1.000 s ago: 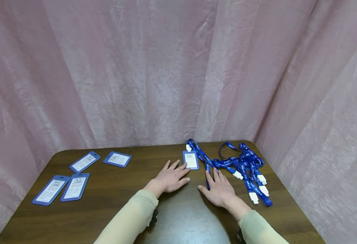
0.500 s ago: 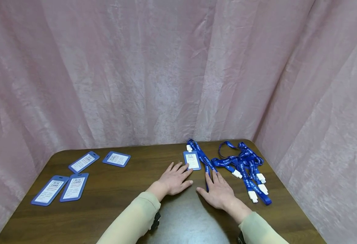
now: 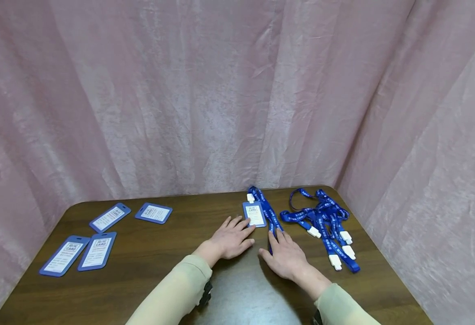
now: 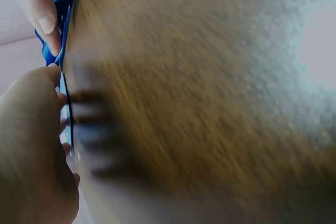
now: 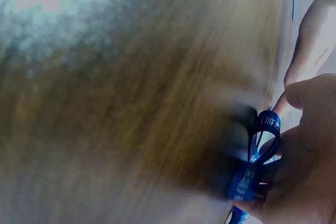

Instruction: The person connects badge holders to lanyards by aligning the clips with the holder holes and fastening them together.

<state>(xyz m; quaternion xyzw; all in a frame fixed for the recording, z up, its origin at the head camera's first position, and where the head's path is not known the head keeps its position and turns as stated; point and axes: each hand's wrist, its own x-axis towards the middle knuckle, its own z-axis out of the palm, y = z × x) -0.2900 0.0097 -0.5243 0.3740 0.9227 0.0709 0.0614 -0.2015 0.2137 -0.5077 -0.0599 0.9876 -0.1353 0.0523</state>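
Badge [image 3: 255,214], on worktop [image 3: 148,266]: between one and two o'clock of nearer left grip [image 3: 229,238], spread flat; long axis near twelve-to-six. Lanyard [image 3: 267,209]: right grip's [image 3: 285,257] eleven o'clock, under straight fingers.

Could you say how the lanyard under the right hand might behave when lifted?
The lanyard would probably flop, since it curls into a loop by the right hand. The card holder at its white clip looks flat and may dangle stiffly.
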